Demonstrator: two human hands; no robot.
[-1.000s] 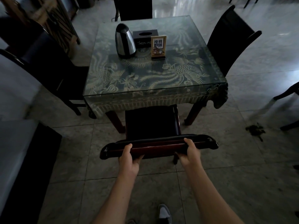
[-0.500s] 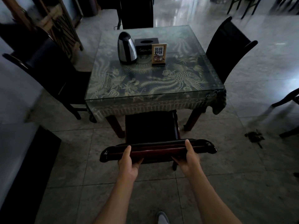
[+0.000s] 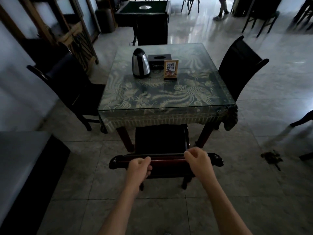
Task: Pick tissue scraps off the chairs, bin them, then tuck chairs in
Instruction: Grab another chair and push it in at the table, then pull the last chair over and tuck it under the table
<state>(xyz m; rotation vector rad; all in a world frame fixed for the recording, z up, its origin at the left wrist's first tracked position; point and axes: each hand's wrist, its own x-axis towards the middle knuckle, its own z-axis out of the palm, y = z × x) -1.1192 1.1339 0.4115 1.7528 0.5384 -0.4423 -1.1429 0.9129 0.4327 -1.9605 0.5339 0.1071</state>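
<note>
Filling the middle of the view, a square table [image 3: 169,114] carries a glass top over a patterned, fringed cloth. Four dark chairs stand round it: the near chair [image 3: 162,141] has its seat partly under the table's front edge, between the two front legs, with its glossy top rail [image 3: 166,160] nearest the camera; a left chair [image 3: 67,85] stands pulled out at an angle from the table's left side; a right chair [image 3: 240,68] sits close against the right edge; a far chair [image 3: 151,29] stands at the back edge. Beyond that is a second table [image 3: 144,9] with a dark cylindrical bin [image 3: 105,20] to its left, and a person's legs [image 3: 221,7] show far back. A dark scrap of litter [image 3: 271,157] lies on the tiled floor, right of the near chair and well apart from it.

On the glass stand a steel kettle [image 3: 141,64], a dark tissue box [image 3: 159,61] just behind it, and an upright card sign [image 3: 171,69] beside them.

At the top rail, the left hand [image 3: 139,167] is curled round the rail left of centre. The right hand [image 3: 197,160] is curled into a loose fist over the rail's right part; whether it actually clasps the wood I cannot tell. No tissue scraps are visible on the near chair's seat.
</note>
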